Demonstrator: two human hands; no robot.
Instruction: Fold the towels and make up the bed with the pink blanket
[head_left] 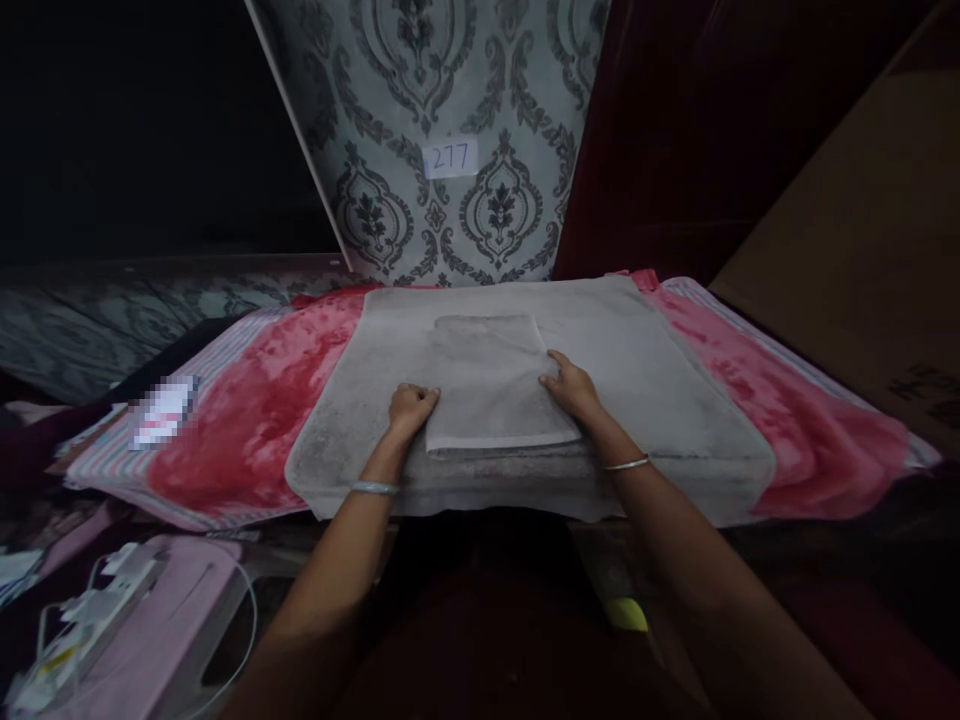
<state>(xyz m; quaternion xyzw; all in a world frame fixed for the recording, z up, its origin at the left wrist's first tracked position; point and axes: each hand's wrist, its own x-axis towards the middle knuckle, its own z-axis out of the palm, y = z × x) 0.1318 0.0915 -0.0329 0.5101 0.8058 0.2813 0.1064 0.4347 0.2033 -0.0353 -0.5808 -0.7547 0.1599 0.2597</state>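
Because the mid-frame cloth (487,375) looks light and soft, its side edges suit holding; left hand (411,406) curled, right hand (574,386) half-open there, whether gripping I cannot tell.

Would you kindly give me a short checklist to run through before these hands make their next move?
1. Left hand at the left edge of the folded grey cloth: ok.
2. Right hand at its right edge: ok.
3. Folded grey cloth resting on the larger grey cloth: ok.
4. Firm grip by both hands: cannot tell; the pressure does not show.
5. Larger grey cloth smooth throughout: not ok; its front part is rippled.
6. Power strip apart from the cloths: ok; it lies on the pink surface, lower left.
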